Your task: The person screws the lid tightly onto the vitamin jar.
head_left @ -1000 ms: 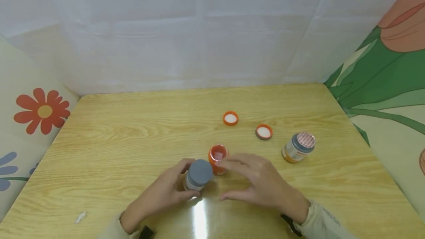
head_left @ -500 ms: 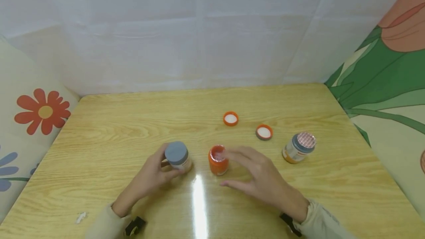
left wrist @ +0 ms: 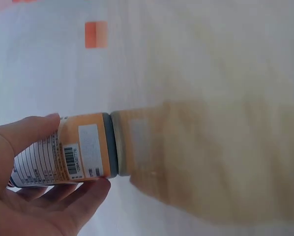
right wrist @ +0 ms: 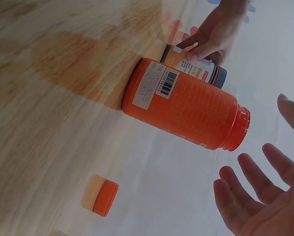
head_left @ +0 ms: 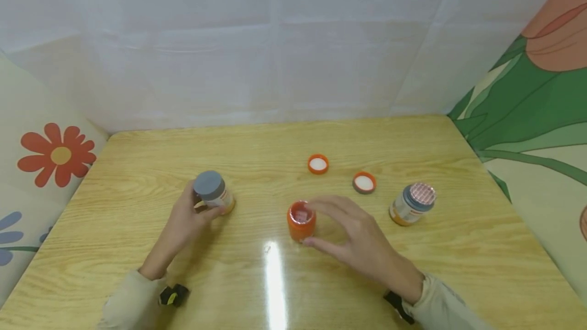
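My left hand point(head_left: 181, 220) grips a white-and-orange bottle point(head_left: 219, 200) with a grey-blue cap, at left centre of the table. In the left wrist view the thumb and fingers curl round this bottle point(left wrist: 85, 147), beside a barcode label; its end meets its own reflection on the glossy table. An uncapped orange bottle point(head_left: 301, 229) stands upright at the middle, its mouth facing up. My right hand point(head_left: 362, 238) hovers just right of it, thumb and fingers spread. In the right wrist view those fingers point(right wrist: 252, 177) are apart from the orange bottle point(right wrist: 181, 103) and hold nothing.
Behind the orange bottle lie an orange cap point(head_left: 318, 171) and a grey cap with an orange rim point(head_left: 364, 190), both white inside upward. At right stands another bottle point(head_left: 405, 210) with a checkered top. A white curtain point(head_left: 275, 75) borders the table's back edge.
My left hand has carried the grey-capped bottle left and back, away from the orange bottle. The right hand has stayed near the orange bottle, its fingers shifting slightly.
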`<state>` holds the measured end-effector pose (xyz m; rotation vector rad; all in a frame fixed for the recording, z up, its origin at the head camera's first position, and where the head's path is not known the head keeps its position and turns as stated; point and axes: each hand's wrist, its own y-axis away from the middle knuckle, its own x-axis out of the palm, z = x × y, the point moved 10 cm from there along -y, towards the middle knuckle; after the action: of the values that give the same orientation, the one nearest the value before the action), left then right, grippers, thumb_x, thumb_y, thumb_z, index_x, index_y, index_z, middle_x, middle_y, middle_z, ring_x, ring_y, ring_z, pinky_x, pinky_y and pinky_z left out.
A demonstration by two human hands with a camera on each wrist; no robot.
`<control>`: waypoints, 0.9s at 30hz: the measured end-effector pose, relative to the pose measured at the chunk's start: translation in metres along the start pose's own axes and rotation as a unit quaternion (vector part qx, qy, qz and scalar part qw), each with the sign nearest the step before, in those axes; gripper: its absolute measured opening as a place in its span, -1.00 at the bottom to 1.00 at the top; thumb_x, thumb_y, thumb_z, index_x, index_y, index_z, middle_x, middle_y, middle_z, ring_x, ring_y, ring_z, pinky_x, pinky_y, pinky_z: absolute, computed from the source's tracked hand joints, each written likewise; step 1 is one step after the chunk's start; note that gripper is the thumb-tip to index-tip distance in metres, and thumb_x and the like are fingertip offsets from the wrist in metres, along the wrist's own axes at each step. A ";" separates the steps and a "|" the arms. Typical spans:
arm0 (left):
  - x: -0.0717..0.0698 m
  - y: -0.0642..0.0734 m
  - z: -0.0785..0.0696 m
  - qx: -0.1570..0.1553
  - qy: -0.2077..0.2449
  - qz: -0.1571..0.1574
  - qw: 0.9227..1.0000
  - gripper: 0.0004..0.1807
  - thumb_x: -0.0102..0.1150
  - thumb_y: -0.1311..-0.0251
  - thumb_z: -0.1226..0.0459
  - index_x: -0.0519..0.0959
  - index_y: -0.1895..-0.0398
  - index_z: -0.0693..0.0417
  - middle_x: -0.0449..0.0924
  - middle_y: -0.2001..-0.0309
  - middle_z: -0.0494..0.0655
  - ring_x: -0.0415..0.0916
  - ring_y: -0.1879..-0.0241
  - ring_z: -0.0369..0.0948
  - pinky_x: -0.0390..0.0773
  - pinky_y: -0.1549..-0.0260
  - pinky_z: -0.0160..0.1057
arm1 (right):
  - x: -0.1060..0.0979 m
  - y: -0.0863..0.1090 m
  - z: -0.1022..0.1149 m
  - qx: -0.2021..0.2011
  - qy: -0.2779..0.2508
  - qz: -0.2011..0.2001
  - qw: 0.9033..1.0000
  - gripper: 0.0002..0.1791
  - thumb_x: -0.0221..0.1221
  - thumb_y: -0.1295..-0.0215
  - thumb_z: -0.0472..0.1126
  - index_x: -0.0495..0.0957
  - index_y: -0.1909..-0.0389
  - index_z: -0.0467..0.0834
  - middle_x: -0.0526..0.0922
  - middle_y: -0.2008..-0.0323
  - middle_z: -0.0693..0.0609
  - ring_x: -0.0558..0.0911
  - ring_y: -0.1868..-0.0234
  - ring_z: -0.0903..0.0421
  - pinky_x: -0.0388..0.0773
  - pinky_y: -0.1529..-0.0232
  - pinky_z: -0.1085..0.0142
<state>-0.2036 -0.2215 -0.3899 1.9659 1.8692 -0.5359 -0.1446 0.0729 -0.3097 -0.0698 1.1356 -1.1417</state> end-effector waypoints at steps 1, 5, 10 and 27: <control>-0.003 -0.001 0.001 -0.001 0.001 -0.004 1.000 -0.15 0.32 -0.16 0.46 0.05 -0.44 0.33 0.27 -0.32 0.36 0.28 -0.33 0.33 0.49 -0.21 0.17 | 0.000 0.000 -0.001 0.005 0.000 0.001 1.000 -0.36 0.47 -0.03 0.05 0.57 -0.16 -0.05 0.65 -0.12 0.03 0.59 -0.17 0.11 0.48 -0.27 0.32; -0.014 -0.005 0.007 -0.006 0.000 -0.017 1.000 -0.13 0.30 -0.18 0.46 0.01 -0.45 0.34 0.24 -0.34 0.39 0.24 -0.35 0.34 0.46 -0.23 0.18 | 0.000 -0.001 -0.002 0.013 0.000 0.003 1.000 -0.34 0.49 0.00 0.03 0.57 -0.15 -0.05 0.65 -0.11 0.05 0.59 -0.17 0.12 0.48 -0.26 0.32; -0.027 -0.009 0.012 -0.001 -0.010 -0.035 0.999 -0.13 0.28 -0.18 0.47 -0.01 -0.46 0.36 0.20 -0.35 0.43 0.21 -0.35 0.39 0.44 -0.22 0.23 | 0.000 -0.001 -0.002 0.009 0.001 -0.003 1.000 -0.38 0.43 -0.07 0.12 0.58 -0.14 -0.05 0.66 -0.11 0.06 0.59 -0.16 0.13 0.47 -0.26 0.35; -0.060 -0.018 0.030 -0.014 -0.029 -0.075 0.997 -0.11 0.26 -0.24 0.42 -0.09 -0.46 0.39 0.12 -0.37 0.44 0.18 -0.36 0.39 0.39 -0.23 0.30 | 0.002 -0.001 -0.004 0.006 0.004 -0.008 1.000 -0.40 0.40 -0.10 0.15 0.59 -0.13 -0.04 0.66 -0.10 0.09 0.61 -0.15 0.13 0.51 -0.23 0.29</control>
<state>-0.2249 -0.2871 -0.3850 1.7822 1.9874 -0.5995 -0.1480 0.0727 -0.3125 -0.0666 1.1369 -1.1641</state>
